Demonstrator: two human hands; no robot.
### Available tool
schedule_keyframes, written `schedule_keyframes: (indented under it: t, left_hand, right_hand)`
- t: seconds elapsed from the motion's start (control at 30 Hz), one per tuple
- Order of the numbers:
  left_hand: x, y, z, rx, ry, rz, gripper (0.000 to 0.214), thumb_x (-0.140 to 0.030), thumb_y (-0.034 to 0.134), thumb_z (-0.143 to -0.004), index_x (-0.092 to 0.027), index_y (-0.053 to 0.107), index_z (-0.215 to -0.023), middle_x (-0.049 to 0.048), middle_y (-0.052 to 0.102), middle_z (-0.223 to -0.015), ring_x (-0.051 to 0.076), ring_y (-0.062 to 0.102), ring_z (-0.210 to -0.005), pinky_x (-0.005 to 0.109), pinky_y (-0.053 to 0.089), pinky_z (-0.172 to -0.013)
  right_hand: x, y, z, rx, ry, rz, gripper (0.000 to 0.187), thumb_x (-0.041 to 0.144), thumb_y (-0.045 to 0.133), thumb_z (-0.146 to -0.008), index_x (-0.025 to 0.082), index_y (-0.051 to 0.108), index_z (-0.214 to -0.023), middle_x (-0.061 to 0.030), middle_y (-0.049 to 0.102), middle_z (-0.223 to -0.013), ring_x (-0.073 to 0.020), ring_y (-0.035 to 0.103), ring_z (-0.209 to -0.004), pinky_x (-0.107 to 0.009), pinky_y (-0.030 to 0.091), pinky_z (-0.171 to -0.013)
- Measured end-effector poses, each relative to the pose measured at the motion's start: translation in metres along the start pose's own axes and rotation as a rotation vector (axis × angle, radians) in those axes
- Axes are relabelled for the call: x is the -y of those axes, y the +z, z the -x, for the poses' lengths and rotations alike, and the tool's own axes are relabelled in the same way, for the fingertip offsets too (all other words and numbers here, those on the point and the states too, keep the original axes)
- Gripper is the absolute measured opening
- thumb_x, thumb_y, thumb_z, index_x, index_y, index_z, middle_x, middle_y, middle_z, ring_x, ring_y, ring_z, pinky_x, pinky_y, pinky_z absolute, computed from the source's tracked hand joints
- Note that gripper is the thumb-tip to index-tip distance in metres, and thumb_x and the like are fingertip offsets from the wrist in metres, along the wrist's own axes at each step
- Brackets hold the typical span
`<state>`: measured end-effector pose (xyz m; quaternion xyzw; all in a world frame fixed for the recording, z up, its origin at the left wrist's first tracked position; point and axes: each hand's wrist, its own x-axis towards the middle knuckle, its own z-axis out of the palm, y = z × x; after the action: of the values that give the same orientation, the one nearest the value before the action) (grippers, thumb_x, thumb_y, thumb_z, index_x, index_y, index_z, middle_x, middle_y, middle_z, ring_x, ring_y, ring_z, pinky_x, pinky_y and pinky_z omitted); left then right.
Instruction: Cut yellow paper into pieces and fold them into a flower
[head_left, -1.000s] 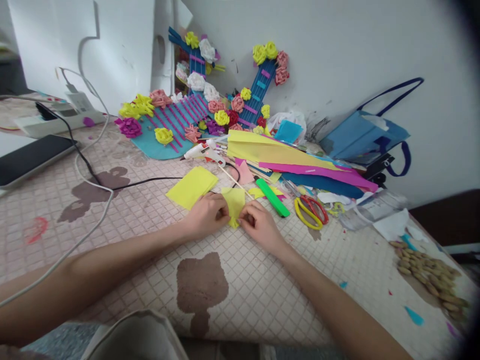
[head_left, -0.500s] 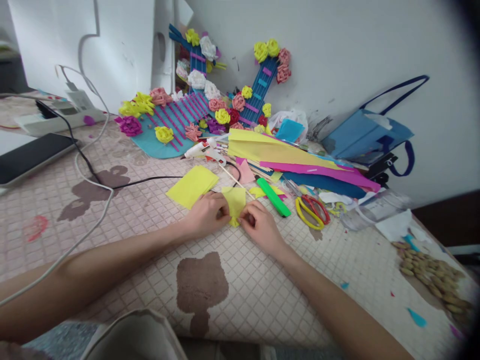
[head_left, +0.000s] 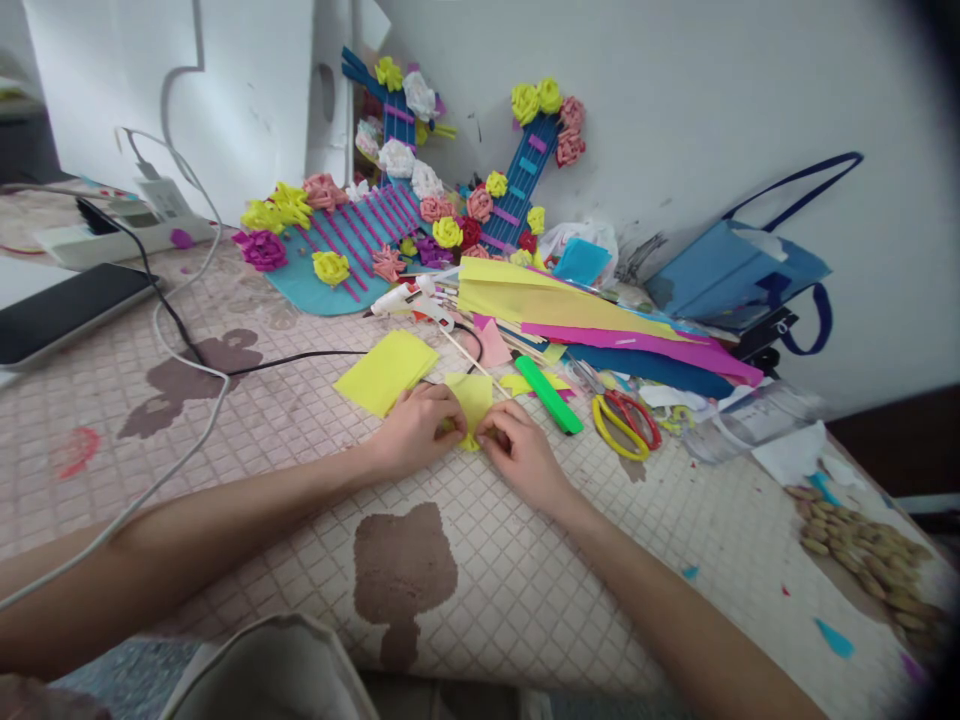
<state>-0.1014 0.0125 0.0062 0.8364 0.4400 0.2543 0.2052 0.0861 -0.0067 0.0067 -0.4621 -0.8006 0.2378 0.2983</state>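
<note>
My left hand [head_left: 415,427] and my right hand [head_left: 519,452] meet at the middle of the table, both pinched on a small yellow paper piece [head_left: 472,400] that lies on the tiled mat [head_left: 300,470]. The fingertips of both hands press its lower edge, which looks folded. A larger yellow paper square [head_left: 386,371] lies flat just left of my left hand. A thin wooden stick [head_left: 469,355] runs diagonally behind the held paper.
A white glue gun [head_left: 409,302] with a black cord lies behind the papers. A green marker [head_left: 547,394] and yellow-red scissors [head_left: 624,422] sit to the right. Coloured paper sheets [head_left: 570,310], blue flower-decorated boards [head_left: 360,240], a blue bag [head_left: 739,275], a phone [head_left: 67,310] and seeds [head_left: 862,550] surround them.
Both hands have stayed on the yellow paper piece, the fingers shifting slightly closer along its lower edge. The view has drifted a little.
</note>
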Motion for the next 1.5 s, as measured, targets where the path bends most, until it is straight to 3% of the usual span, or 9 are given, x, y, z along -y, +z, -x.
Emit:
schedule_keyframes:
  t: [0.37, 0.7, 0.9, 1.07, 1.3, 1.5]
  left_hand:
    - [-0.003, -0.002, 0.002, 0.04, 0.003, -0.074, 0.014, -0.029, 0.063, -0.072, -0.019, 0.063, -0.082, 0.0041, 0.058, -0.092, 0.023, 0.051, -0.093, 0.035, 0.038, -0.08]
    - [0.0, -0.009, 0.002, 0.141, 0.024, -0.059, 0.048, -0.053, 0.074, -0.056, -0.02, 0.062, -0.089, 0.0053, 0.055, -0.097, 0.027, 0.049, -0.097, 0.039, 0.038, -0.081]
    - [0.004, -0.011, -0.004, 0.135, -0.027, 0.058, 0.031, -0.032, 0.069, -0.068, -0.017, 0.059, -0.093, 0.0062, 0.06, -0.098, 0.023, 0.053, -0.096, 0.036, 0.04, -0.083]
    - [0.006, -0.014, -0.007, 0.147, 0.023, 0.106, 0.017, -0.018, 0.066, -0.069, -0.016, 0.063, -0.086, 0.0053, 0.061, -0.092, 0.02, 0.056, -0.09, 0.031, 0.043, -0.08]
    - [0.016, -0.022, -0.008, 0.22, 0.181, 0.206, 0.004, -0.014, 0.065, -0.071, -0.017, 0.067, -0.072, 0.0049, 0.059, -0.096, 0.016, 0.056, -0.091, 0.028, 0.043, -0.085]
    - [0.021, -0.029, -0.01, 0.3, 0.204, 0.255, 0.006, -0.016, 0.063, -0.073, -0.018, 0.069, -0.074, 0.0049, 0.058, -0.1, 0.015, 0.056, -0.092, 0.026, 0.044, -0.083]
  right_hand:
    - [-0.002, -0.002, 0.0, 0.052, 0.002, -0.003, 0.01, 0.014, 0.059, -0.074, 0.02, 0.056, -0.082, -0.0017, 0.049, -0.089, -0.0103, 0.048, -0.063, -0.024, 0.041, -0.058]
    - [0.003, -0.01, 0.003, 0.152, -0.017, 0.025, 0.029, 0.022, 0.071, -0.068, 0.021, 0.055, -0.091, -0.0038, 0.048, -0.098, -0.0153, 0.048, -0.079, -0.027, 0.042, -0.066]
    - [-0.004, -0.011, 0.002, 0.103, 0.06, -0.056, 0.028, 0.022, 0.061, -0.077, 0.02, 0.049, -0.101, -0.0023, 0.048, -0.088, -0.0117, 0.047, -0.063, -0.028, 0.042, -0.06]
    - [-0.006, -0.011, 0.001, 0.125, 0.028, -0.081, 0.012, 0.014, 0.058, -0.077, 0.02, 0.053, -0.087, -0.0025, 0.047, -0.092, -0.0108, 0.047, -0.065, -0.027, 0.042, -0.06]
    - [-0.012, -0.023, 0.001, 0.277, -0.038, -0.191, 0.01, 0.012, 0.059, -0.077, 0.02, 0.057, -0.082, -0.003, 0.046, -0.102, -0.0093, 0.048, -0.069, -0.024, 0.042, -0.06]
    - [-0.015, -0.026, -0.001, 0.268, -0.009, -0.203, 0.009, 0.013, 0.057, -0.079, 0.02, 0.058, -0.084, -0.0035, 0.047, -0.102, -0.009, 0.048, -0.067, -0.024, 0.042, -0.059]
